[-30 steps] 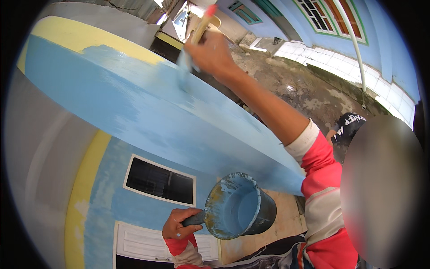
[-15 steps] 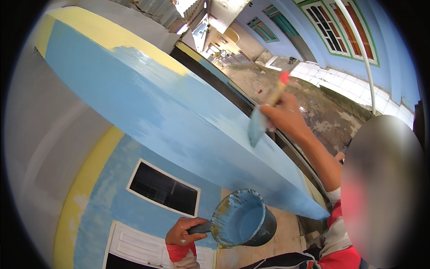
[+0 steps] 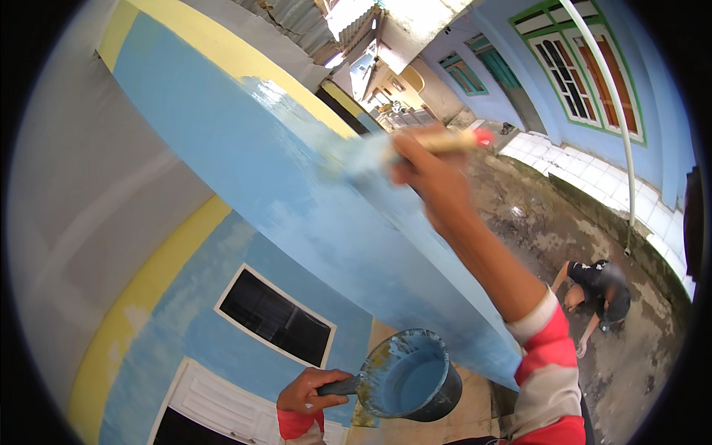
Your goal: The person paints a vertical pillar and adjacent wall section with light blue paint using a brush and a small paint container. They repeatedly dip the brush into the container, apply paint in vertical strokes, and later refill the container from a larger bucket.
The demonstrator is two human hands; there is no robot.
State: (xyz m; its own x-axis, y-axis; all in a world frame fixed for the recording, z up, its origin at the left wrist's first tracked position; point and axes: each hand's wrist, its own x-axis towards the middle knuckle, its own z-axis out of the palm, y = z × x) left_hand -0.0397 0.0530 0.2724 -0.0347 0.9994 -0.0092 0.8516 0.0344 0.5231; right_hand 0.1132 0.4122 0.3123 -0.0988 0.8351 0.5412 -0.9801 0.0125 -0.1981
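My right hand point(image 3: 437, 174) is closed round the wooden handle of a paintbrush point(image 3: 452, 141), whose tip is red. Its bristles, smeared by motion and coated light blue, are at the upper edge of a long beam point(image 3: 245, 156). That beam is blue along its side, with yellow point(image 3: 215, 37) left on the top toward the far end. Low in the view, my left hand point(image 3: 311, 391) grips the handle of a dark dipper point(image 3: 437, 397). Blue paint point(image 3: 411, 378) lies inside it, and dried streaks cover its inner wall.
A person point(image 3: 597, 289) in dark clothes crouches on the ground at the right. Below the beam stands a blue wall point(image 3: 200, 297) with a dark window point(image 3: 276, 315) and a white door point(image 3: 222, 400). A white pole point(image 3: 619, 126) rises before the blue house opposite.
My right hand and the brush have moved left and farther along the beam, the brush turning nearly level. The crouching person has come into fuller view. My left hand still holds the dipper.
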